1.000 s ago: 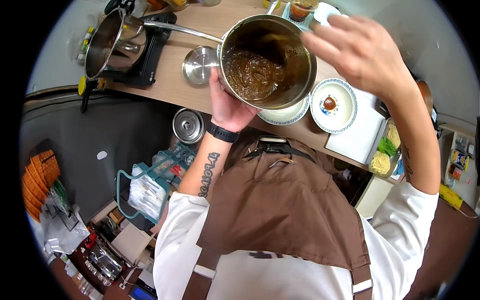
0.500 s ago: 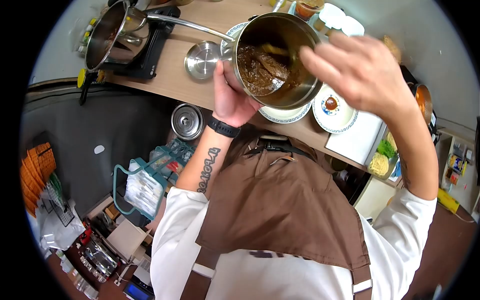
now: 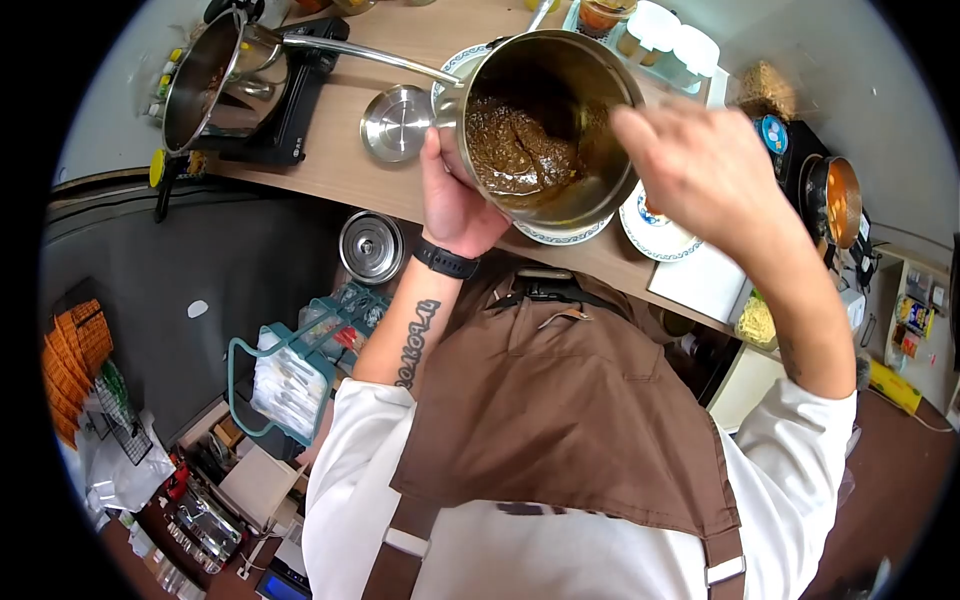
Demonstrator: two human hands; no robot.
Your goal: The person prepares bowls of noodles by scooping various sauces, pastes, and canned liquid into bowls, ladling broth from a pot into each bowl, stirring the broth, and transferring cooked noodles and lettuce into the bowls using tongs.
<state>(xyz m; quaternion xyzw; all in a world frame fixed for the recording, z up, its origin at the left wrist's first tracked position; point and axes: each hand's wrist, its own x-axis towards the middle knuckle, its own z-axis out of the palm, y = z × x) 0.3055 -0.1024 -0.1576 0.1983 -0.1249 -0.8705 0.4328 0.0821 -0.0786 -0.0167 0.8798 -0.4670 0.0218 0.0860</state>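
My left hand [image 3: 458, 205] grips the outer side of a steel saucepan [image 3: 612, 85], which is tipped so its mouth faces me. Thick brown sauce [image 3: 520, 150] coats the bottom and lower wall of the pan. The pan's long handle [image 3: 375, 55] points to the upper left. Closed and smeared by motion, my right hand [image 3: 695, 165] is at the pan's right rim; whatever its fingers hold is hidden. Partly under the pan is a patterned plate [image 3: 565, 235]. A second plate [image 3: 665, 240] with a small reddish item lies below my right hand.
A larger steel pot [image 3: 195, 85] sits on a black portable burner [image 3: 290, 130] at the left. Beside the saucepan stands a small steel bowl [image 3: 396, 124]. Lidded containers [image 3: 690, 55] line the back, and a pan of orange food [image 3: 843, 200] is at far right.
My right hand has moved slightly left and down along the rim. The sauce has shifted, and the metal utensil edge seen in it before no longer shows. My left hand keeps its grip.
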